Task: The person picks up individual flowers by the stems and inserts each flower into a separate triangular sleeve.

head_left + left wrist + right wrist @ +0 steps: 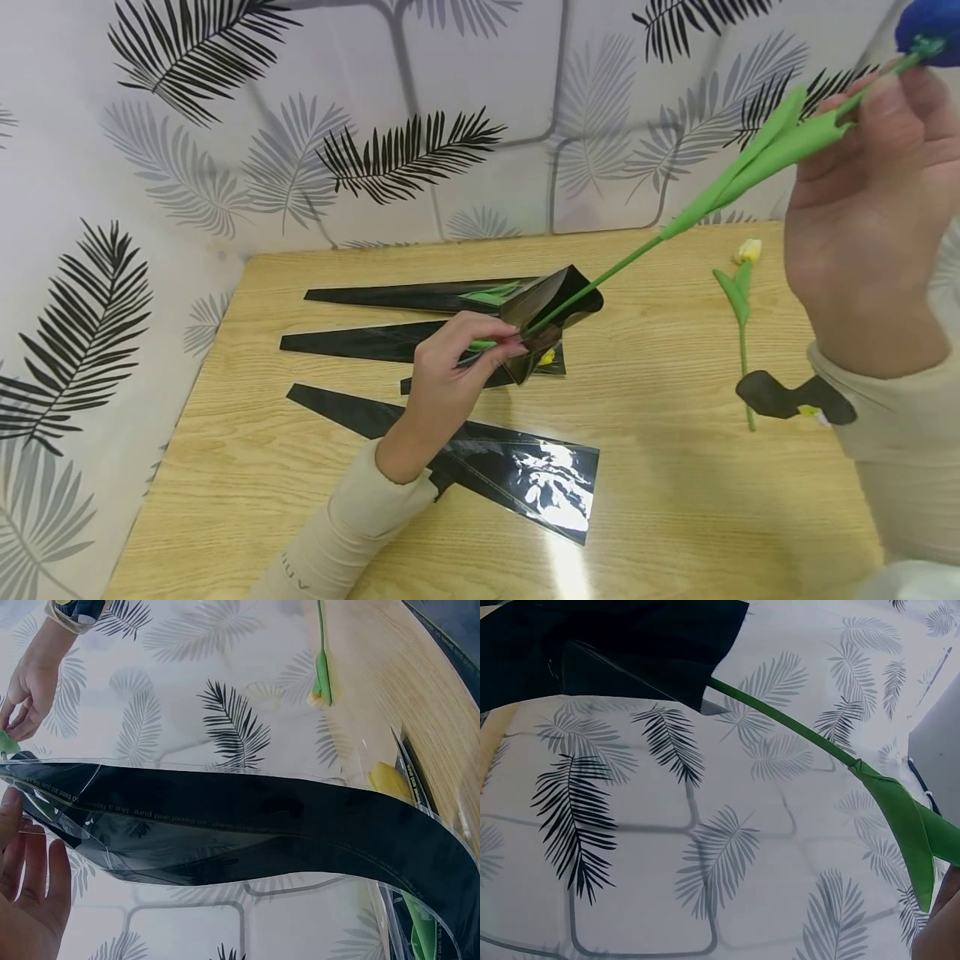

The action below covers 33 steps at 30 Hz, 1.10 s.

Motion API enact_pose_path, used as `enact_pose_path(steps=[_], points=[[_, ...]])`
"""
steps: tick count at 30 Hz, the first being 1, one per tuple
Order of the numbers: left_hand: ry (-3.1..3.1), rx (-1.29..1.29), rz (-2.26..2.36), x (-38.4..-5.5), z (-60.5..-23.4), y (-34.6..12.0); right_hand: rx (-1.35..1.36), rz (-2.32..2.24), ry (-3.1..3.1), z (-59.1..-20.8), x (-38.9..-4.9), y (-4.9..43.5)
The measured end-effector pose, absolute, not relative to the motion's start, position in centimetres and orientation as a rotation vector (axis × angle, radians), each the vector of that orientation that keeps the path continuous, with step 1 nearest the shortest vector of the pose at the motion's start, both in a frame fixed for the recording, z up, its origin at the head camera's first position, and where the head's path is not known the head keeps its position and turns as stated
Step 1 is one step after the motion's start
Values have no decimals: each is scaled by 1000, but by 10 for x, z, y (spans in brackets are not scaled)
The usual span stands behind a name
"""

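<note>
At the upper right, my right hand (870, 208) pinches the green stem of an artificial flower just below its blue bloom (930, 33), which the frame edge cuts off. Long green leaves (750, 179) clasp this stem, and its lower end runs down into the mouth of a black flower sleeve (551, 300). My left hand (450, 367) pinches that sleeve between thumb and fingers. In the left wrist view the sleeve (225, 817) stretches out curved, with small printed lettering and a clear side. The right wrist view shows the stem (780, 718) entering the dark sleeve.
Behind the left hand, black sleeves (352, 342) with green leaves and a yellow bloom (547, 357) lie on the wooden table (660, 483). A flat glossy sleeve (517, 467) lies nearer. To the right is a pale yellow tulip (742, 308). Leaf-patterned covering (487, 100) rises behind.
</note>
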<state>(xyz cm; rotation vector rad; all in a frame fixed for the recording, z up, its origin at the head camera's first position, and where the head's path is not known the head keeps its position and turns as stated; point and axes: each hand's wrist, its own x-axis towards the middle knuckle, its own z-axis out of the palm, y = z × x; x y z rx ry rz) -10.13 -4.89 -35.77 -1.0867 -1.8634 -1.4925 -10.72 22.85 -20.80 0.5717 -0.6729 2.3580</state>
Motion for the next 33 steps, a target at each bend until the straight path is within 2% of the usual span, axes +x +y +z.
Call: enact_pose_path(steps=[10,21,33], points=[[-1856,-1099,-1525,-100,-356,-47,614,2397,-680,-221,-102,204],[-1849,-1136,-1510,-102,-353,-44,627,2412,-672,-223,-102,199],[-1870,-1176,-1488,-106,-334,-38,614,2329,-934,-203,-108,204]])
